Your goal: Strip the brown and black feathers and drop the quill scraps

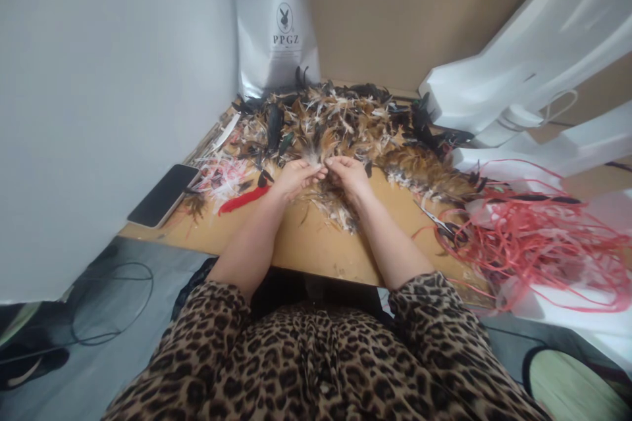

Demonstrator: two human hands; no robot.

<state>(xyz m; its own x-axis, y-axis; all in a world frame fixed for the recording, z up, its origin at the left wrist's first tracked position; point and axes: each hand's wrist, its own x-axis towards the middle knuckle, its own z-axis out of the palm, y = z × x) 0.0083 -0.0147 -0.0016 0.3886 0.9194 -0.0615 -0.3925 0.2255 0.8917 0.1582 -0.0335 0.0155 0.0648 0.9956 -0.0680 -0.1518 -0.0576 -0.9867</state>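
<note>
Pinching a pale feather tuft (pixel 312 154) near its base, the left grip (pixel 299 179) and the right grip (pixel 349 175) are meeting almost tip to tip, both narrow, with thumbs and fingers drawn together around the tuft. The tuft is standing up between the two grips, its fluffy end pointing away from the wearer; how many feathers it is made of, I cannot tell. Judging by this pose, the step in hand is looking like sorting or gathering feathers by the quill, and the next move is probably calling for a light, steady pinch that is keeping the quills even without crushing the down.

Just beyond the grips, a feather heap (pixel 345 108) is spreading across the surface (pixel 320 256), and some loose feathers (pixel 340 212) are lying on the near side of the right grip. To the right of the grips, a row of brown feathers (pixel 427 171) is resting, with scissors (pixel 433 216) and a pink ribbon tangle (pixel 543 230) lying farther out. Left of the left grip, a red strip (pixel 243 200) and then a phone (pixel 165 195) are lying.

Beyond the heap, a silvery bag (pixel 257 20) is showing "PPGZ" under an oval rabbit-head emblem (pixel 285 17); the print below is staying too small to read.
</note>
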